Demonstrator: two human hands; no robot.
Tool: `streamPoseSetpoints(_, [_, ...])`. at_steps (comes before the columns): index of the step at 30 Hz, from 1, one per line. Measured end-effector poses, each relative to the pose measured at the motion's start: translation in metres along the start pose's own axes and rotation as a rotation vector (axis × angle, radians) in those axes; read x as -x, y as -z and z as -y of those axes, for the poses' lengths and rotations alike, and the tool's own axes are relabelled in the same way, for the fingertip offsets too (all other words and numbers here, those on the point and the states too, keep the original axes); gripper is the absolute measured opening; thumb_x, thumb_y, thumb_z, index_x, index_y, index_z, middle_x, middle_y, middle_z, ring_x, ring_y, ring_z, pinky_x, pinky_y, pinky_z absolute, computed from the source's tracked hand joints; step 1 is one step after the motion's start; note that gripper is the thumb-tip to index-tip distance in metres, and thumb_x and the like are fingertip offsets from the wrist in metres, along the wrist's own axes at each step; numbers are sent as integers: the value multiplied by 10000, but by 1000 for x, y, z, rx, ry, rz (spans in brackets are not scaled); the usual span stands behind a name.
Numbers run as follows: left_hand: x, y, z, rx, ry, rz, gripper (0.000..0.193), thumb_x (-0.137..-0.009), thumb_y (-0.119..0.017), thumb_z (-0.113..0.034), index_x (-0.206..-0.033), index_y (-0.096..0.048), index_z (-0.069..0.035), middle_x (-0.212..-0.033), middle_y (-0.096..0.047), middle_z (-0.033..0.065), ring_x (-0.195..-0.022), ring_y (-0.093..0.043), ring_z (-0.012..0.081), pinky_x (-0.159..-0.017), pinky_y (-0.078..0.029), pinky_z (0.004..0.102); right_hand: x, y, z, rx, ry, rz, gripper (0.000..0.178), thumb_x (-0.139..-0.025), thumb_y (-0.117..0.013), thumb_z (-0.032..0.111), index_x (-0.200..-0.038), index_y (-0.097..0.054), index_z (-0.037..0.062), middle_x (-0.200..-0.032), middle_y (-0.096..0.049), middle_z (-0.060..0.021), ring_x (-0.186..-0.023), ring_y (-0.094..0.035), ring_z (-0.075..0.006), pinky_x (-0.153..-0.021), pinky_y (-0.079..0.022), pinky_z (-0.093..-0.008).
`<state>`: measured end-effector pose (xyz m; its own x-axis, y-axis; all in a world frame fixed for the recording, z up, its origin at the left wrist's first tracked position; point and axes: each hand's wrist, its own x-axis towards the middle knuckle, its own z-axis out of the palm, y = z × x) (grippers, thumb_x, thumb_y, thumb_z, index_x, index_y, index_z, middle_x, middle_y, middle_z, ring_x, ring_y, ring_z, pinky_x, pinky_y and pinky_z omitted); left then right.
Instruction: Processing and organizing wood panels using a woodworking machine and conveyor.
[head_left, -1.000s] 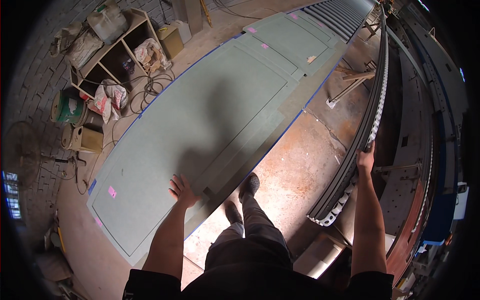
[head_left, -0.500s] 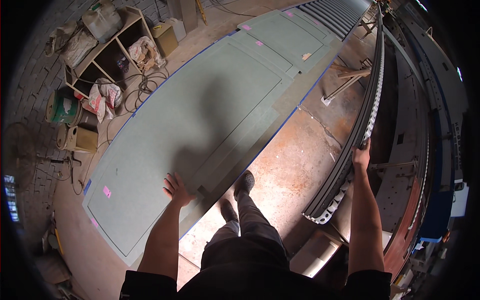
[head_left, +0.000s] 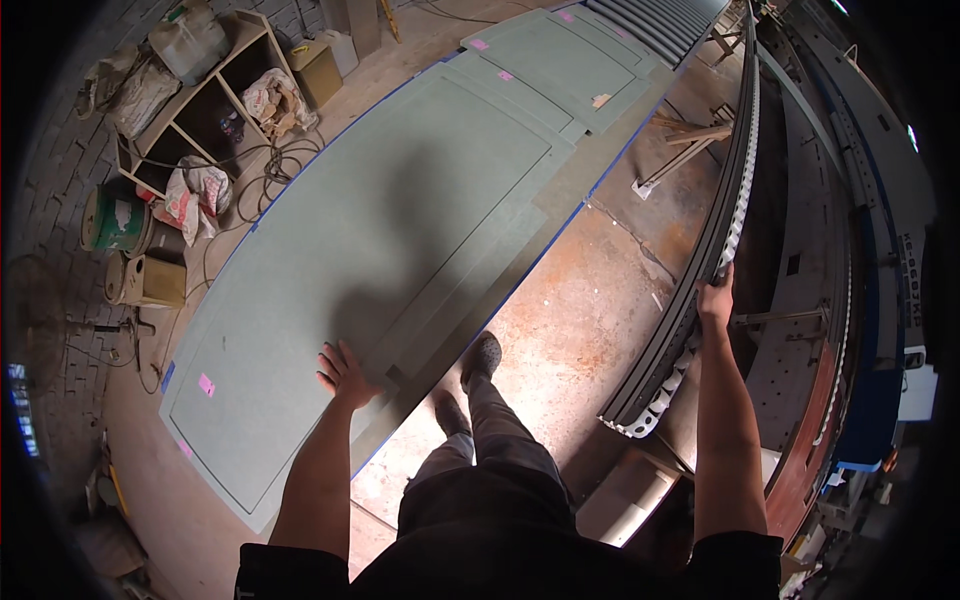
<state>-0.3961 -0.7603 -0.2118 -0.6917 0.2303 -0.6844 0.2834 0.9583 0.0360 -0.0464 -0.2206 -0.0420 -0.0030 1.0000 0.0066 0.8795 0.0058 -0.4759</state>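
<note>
A long, pale green panel [head_left: 300, 250] lies flat across the table in front of me and to my left, with thin dark lines near its borders and pink tags on it. My left hand [head_left: 347, 378] rests on its near right part, fingers spread and palm down. My own shadow falls over the panel's middle. On my right stands a long dark ribbed rail [head_left: 690, 292] with a white scalloped strip [head_left: 738, 225] along its outer side. Around the edge of that rail my right hand [head_left: 715, 302] is closed; some of its fingers are hidden.
Grey rollers [head_left: 655, 22] adjoin the table's far end. Concrete floor [head_left: 560, 320] lies between table and rail, with a wooden trestle [head_left: 685, 155] farther off. A wooden shelf [head_left: 205, 100], tins [head_left: 150, 280], sacks and looped cable [head_left: 275, 180] sit to the left.
The whole view has shifted slightly, so panel and rail appear a little farther left. Both hands keep their places, the left on the panel and the right on the rail.
</note>
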Motion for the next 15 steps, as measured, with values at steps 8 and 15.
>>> streamPoseSetpoints(8, [-6, -2, -7, -41, 18, -1, 1402, -642, -826, -440, -1436, 277, -97, -1500, 278, 244, -1396, 222, 430, -1093, 3, 627, -21, -11, -34, -32, 90, -83, 879, -722, -650, 252, -1485, -229, 135, -1179, -590, -270, -1115, -570, -394, -937, -442, -409])
streamPoseSetpoints(15, [-2, -2, -3, -20, 23, -17, 1387, -643, -823, -415, -1442, 265, -99, -1506, 263, 245, -1399, 217, 428, -1095, -3, 625, -4, -2, -6, -6, 14, -26, 911, -693, -676, 246, -1484, -241, 124, -1334, -524, -192, -1200, -535, -333, -989, -411, -360])
